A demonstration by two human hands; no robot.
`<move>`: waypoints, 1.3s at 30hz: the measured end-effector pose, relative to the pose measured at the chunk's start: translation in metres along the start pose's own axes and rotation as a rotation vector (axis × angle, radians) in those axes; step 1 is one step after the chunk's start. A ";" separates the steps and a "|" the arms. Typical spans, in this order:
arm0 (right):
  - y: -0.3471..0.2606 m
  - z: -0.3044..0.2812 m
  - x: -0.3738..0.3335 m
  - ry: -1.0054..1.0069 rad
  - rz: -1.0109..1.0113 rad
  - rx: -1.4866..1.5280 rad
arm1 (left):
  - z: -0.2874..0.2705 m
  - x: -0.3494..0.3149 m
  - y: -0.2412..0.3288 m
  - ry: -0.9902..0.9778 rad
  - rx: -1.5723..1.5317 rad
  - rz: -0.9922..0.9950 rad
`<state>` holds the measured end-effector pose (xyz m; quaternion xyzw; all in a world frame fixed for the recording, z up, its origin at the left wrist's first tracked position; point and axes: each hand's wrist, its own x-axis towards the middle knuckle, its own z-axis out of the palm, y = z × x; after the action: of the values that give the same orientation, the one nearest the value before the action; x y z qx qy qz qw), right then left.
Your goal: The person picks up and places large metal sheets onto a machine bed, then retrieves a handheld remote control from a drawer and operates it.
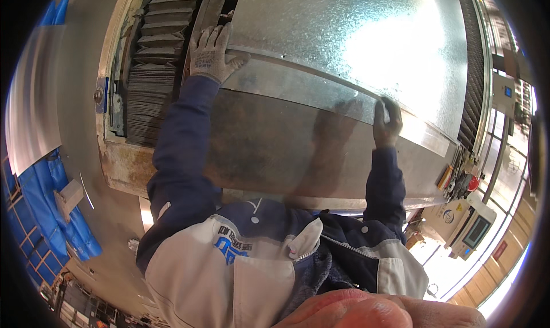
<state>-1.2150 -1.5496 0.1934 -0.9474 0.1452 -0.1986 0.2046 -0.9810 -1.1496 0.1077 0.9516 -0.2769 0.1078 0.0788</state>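
A large shiny galvanized metal sheet [298, 24] lies across the machine bed, glare covering its right part. Along its near side runs a narrow straight metal strip [275, 76]. My left hand [212, 56], in a light knit glove, rests flat at the left end of that edge. Its fingers are spread, with the thumb stretched over the strip. Farther right, my right hand [388, 122] is in shadow, its fingers curled at the sheet's near edge. The undersides of its fingers are hidden, and I cannot tell whether it is gloved.
Grey folded bellows [157, 70] line the machine's left side. The brown metal front [258, 145] lies between my forearms. A red knob [473, 182] and a control box with a screen [475, 230] are at right. Blue sheeting [57, 208] hangs at far left.
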 end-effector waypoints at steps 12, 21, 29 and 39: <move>-0.031 0.038 -0.009 -0.230 -0.290 -0.376 | -0.051 -0.051 0.040 0.022 -0.504 -0.064; -0.006 0.040 0.048 -0.385 -0.172 -0.440 | 0.002 0.024 0.002 -0.114 -0.155 -0.054; -0.016 0.048 0.082 -0.139 -0.368 -0.435 | 0.037 0.027 -0.020 -0.009 -0.497 0.154; -0.023 0.047 0.082 -0.246 -0.335 -0.396 | 0.028 0.031 -0.012 -0.033 -0.501 -0.061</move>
<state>-1.1180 -1.5433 0.1904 -0.9967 -0.0035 -0.0809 -0.0040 -0.9441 -1.1612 0.0869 0.9118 -0.2674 0.0179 0.3110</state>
